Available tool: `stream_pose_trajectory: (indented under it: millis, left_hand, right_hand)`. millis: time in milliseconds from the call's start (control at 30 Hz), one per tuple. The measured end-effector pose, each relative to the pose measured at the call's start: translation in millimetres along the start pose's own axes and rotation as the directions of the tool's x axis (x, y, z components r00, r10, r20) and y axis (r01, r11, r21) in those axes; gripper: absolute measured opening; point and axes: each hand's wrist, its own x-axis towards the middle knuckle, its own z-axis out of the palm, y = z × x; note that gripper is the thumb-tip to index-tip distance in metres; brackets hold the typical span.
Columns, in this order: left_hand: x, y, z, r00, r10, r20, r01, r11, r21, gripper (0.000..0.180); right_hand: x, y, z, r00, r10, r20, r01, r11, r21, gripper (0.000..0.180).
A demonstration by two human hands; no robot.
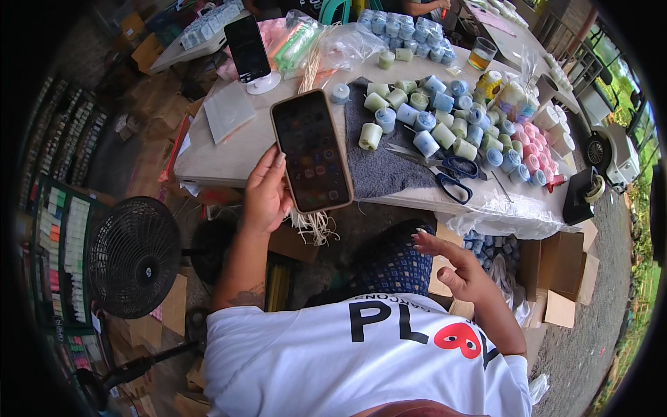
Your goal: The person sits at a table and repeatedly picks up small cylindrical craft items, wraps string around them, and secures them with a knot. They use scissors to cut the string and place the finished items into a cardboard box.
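My left hand (268, 191) grips a smartphone (311, 153) in a pale case, held up over the table's front edge with its dim screen showing app icons. Above my lap, my right hand (445, 263) hangs in the air, holding nothing, its fingers apart. Beyond it, blue-handled scissors (455, 177) lie partly on a dark grey cloth (379, 174). Many small green and blue candles (426, 144) stand and lie on that cloth, with pink candles (533, 147) heaped to their right. A bundle of pale wicks (314, 226) hangs below the phone.
A second phone (248, 52) stands upright on a white holder (263, 84) at the back left. A black fan (135, 257) is at my left. A tape dispenser (582, 196) sits at the table's right corner. Under it is an open cardboard box (561, 262). A glass (481, 53) stands farther back.
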Motion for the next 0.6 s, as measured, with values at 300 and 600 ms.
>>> stream_pose_trajectory:
  millis: [300, 600]
  left_hand:
    - [142, 30, -160, 0.904, 0.022, -0.427, 0.118, 0.946, 0.3, 0.018]
    - [241, 41, -185, 0.823, 0.487, -0.293, 0.35, -0.029, 0.936, 0.029]
  right_hand:
    - [-102, 116, 22, 0.734, 0.678, -0.037, -0.606, 0.679, 0.414, 0.063]
    - [-131, 154, 43, 0.612, 0.763, -0.206, -0.595, 0.616, 0.516, 0.048]
